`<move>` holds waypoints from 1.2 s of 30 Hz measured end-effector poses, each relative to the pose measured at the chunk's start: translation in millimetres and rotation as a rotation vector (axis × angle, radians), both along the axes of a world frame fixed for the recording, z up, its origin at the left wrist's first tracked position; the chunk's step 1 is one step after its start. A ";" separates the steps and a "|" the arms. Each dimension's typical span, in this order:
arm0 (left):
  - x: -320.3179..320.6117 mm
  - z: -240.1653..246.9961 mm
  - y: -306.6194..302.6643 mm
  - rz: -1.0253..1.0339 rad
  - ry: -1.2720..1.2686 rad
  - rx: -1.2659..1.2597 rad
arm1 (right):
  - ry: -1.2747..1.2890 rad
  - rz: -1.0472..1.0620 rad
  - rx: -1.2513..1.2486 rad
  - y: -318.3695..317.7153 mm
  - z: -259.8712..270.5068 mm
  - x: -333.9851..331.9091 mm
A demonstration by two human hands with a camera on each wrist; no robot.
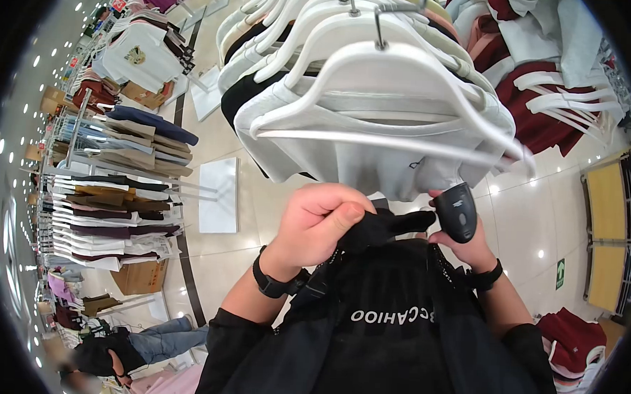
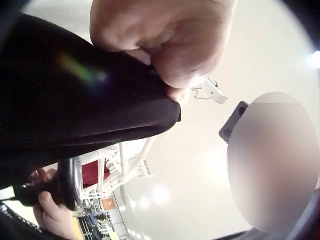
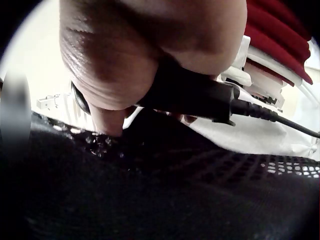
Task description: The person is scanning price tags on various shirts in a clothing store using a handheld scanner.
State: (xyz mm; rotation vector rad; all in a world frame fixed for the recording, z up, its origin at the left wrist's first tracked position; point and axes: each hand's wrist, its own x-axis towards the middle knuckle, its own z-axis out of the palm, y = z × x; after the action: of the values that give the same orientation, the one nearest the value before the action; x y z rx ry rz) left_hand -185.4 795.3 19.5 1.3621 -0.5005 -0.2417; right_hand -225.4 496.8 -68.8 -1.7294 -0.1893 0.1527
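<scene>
Head cam: I see the left hand (image 1: 320,225) pinching one soft black garment (image 1: 388,306); the right hand (image 1: 470,249), at 3 o'clock, curls round one smooth rounded scanner (image 1: 457,212), probably plastic.

White lettering reading roughly "BCCAHIOO" runs across the black garment (image 1: 394,320).

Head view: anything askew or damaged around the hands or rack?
Nothing stands out. The left hand pinches a fold of black garment, the right hand grips a black scanner, and the white hangers hang in an even row with shirts on.
</scene>
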 end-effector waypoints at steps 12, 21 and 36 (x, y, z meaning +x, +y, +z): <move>2.5 4.5 4.6 0.223 0.045 -0.144 | -0.367 0.073 -0.321 -26.6 68.5 -40.7; -6.7 14.8 -56.1 0.216 -0.381 0.312 | -0.525 0.003 -0.264 36.4 135.5 0.4; 4.4 29.0 -47.0 0.113 -0.460 -0.062 | 0.025 0.182 0.395 44.0 61.0 12.2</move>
State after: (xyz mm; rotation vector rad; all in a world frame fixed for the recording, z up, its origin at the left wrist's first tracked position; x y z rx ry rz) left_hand -181.0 748.3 48.4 1.3817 -0.8020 0.1853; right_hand -213.2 540.8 -7.8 -1.3154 -0.3356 0.2520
